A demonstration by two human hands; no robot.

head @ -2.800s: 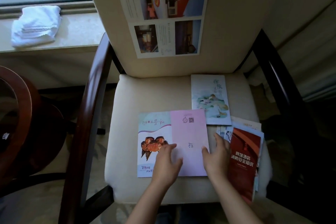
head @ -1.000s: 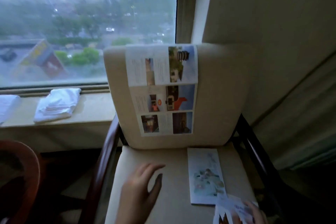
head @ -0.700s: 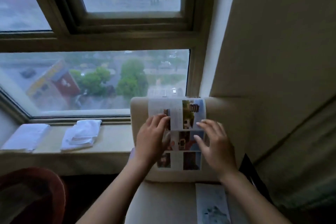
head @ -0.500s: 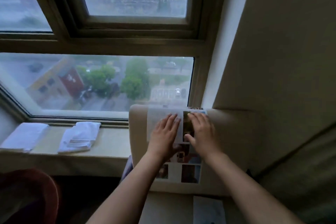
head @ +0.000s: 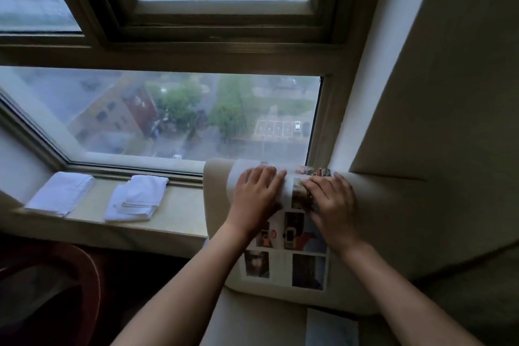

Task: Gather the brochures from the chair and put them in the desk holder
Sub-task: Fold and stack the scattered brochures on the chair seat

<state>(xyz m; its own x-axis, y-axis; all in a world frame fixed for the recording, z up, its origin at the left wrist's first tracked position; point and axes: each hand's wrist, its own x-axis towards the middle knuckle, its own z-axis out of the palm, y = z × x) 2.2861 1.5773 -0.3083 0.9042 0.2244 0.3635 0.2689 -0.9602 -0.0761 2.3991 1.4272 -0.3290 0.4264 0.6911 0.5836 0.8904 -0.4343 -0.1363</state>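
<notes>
A long unfolded brochure [head: 283,267] with photo panels hangs down the front of the cream chair backrest [head: 387,233], its top draped over the backrest's upper edge. My left hand [head: 257,198] lies flat on its upper left part, fingers together. My right hand [head: 330,205] presses on its upper right part, fingertips curled at the paper near the top edge. A second pale brochure [head: 331,329] lies on the seat at the bottom edge of the view. The desk holder is out of view.
A window fills the upper view, over a stone sill [head: 179,213] with two folded white towels [head: 136,198] [head: 60,196]. A round dark wooden piece of furniture [head: 56,278] sits lower left. A beige wall and curtain [head: 449,121] stand right of the chair.
My view rose from the seat to the backrest. Both hands left the seat brochures, reached the hanging brochure and slid up it to the backrest's top edge.
</notes>
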